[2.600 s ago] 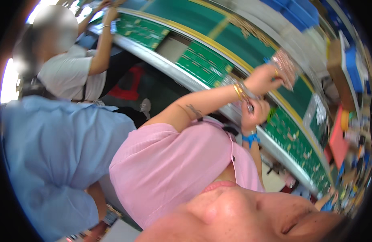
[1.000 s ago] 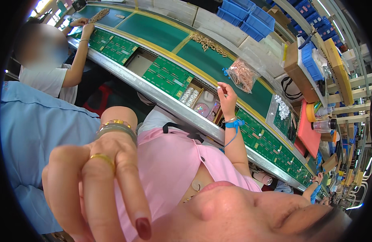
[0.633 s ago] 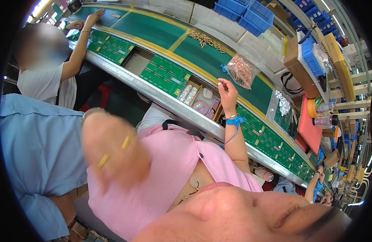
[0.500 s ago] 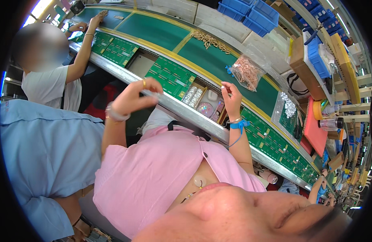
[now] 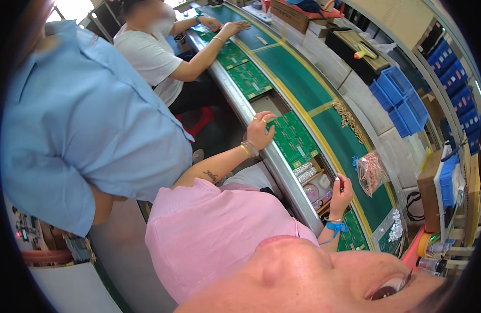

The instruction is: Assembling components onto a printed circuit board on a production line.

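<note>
My left hand (image 5: 261,129) reaches over the metal rail to the near left corner of a green circuit board (image 5: 291,140). Its fingers are curved and apart, with the tips at the board's edge; I cannot tell whether they press on it. Above the far side of an open section of the rail is my right hand (image 5: 341,193), fingers curled in a pinch. Whatever it holds, if anything, is too small to make out. Below it sits a parts tray (image 5: 320,181) with silvery rolls (image 5: 304,172) and a round pinkish container (image 5: 311,194).
Beyond the rail runs a green bench strip (image 5: 332,130) with a pile of tan parts (image 5: 347,121), a clear bag of copper-coloured parts (image 5: 372,175) and white pieces (image 5: 396,227). Blue bins (image 5: 402,99) stand behind. A person in blue (image 5: 89,125) stands close at left; another in white (image 5: 152,55) works farther along.
The view has swung to the left. My left hand has gone from hovering before the rail to the circuit board's corner. My right hand stays near the tray, still curled.
</note>
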Motion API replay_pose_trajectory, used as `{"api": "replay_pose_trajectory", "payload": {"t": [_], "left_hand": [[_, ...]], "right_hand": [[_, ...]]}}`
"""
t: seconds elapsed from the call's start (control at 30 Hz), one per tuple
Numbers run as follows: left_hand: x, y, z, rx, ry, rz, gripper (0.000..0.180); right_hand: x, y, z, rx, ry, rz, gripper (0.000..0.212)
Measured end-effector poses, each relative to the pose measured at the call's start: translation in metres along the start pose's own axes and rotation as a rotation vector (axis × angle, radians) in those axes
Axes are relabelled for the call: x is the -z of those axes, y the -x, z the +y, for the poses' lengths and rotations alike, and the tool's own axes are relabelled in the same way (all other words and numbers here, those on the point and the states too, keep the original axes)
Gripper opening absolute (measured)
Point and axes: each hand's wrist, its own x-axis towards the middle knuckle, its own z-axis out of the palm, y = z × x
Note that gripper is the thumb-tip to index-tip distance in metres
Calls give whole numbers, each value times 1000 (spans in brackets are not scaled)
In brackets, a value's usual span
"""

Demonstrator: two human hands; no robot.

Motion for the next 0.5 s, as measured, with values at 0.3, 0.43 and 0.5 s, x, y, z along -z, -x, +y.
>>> {"api": "replay_pose_trajectory", "payload": {"t": [0.3, 0.43, 0.5], "left_hand": [[-2, -1, -4, -18, 13, -31, 33], [-1, -3, -3, -39, 23, -56, 32], [-1, -2, -5, -28, 2, -68, 32]], "right_hand": [[-2, -3, 2, 82, 46, 12, 13], [0, -2, -2, 86, 90, 51, 13], [-1, -1, 0, 38, 75, 39, 12]]}}
